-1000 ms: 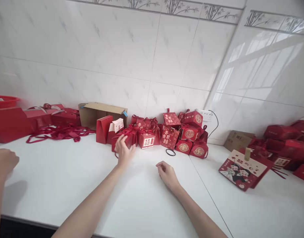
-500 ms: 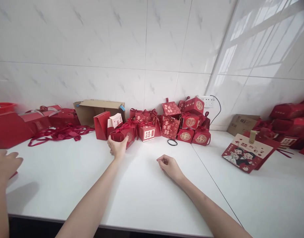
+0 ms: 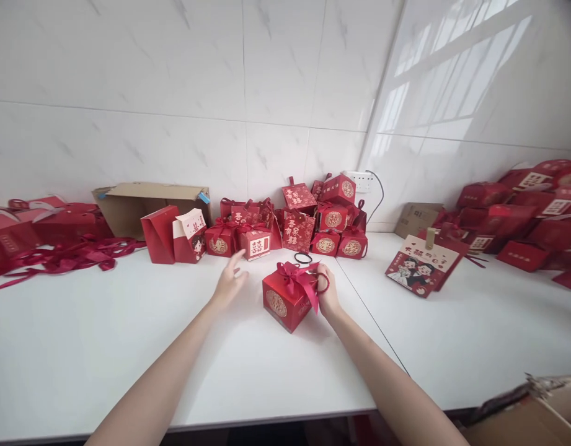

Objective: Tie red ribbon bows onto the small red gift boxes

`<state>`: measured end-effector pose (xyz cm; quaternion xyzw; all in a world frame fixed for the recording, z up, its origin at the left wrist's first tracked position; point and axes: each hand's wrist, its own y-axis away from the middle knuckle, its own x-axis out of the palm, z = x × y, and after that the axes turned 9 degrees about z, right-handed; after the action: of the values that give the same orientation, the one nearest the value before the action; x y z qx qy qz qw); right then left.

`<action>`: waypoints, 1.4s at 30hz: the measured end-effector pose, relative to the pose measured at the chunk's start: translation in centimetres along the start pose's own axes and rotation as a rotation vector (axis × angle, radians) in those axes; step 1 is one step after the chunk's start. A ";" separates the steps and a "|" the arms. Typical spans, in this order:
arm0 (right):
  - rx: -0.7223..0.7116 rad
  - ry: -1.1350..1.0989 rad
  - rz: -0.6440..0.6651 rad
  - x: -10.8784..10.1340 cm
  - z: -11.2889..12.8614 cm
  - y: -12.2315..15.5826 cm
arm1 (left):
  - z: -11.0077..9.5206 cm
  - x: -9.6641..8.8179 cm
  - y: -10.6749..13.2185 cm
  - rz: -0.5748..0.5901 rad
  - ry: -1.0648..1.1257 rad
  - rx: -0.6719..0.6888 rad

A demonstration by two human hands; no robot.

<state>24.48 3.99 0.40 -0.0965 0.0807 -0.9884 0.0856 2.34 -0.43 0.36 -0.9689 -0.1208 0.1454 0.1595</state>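
A small red gift box [image 3: 285,302] with a ribbon bow on top stands on the white table [image 3: 127,347] in front of me. My right hand [image 3: 328,291] grips its right side, fingers curled at the ribbon loop. My left hand [image 3: 230,282] hovers just left of the box with its fingers spread, holding nothing. Behind them a cluster of similar red gift boxes [image 3: 308,223] is piled against the tiled wall.
An open cardboard box [image 3: 127,207] lies on its side at the back left beside red paper bags [image 3: 173,234] and loose red ribbons [image 3: 57,257]. A black band [image 3: 303,257] lies near the pile. More red boxes [image 3: 522,217] and a flat printed bag [image 3: 422,269] fill the right.
My left hand took a red box from the pile and brought it to the table's middle, then let go. My right hand moved onto the box. The view shifted right; the other person's hand left it.
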 end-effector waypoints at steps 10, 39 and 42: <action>0.060 -0.017 0.119 0.8 0.7 0.6 | -2.8 3.1 2.4 0.307 -0.051 0.228; -0.011 -0.067 0.255 0.9 0.0 1.0 | -2.7 1.9 1.8 0.258 0.025 0.267; -0.016 -0.091 0.278 0.7 0.1 1.1 | -2.6 1.8 1.5 0.230 0.049 0.231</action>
<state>23.99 2.77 0.43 -0.1297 0.0972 -0.9609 0.2245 5.13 -2.02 1.76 -0.9548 0.0124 0.1520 0.2550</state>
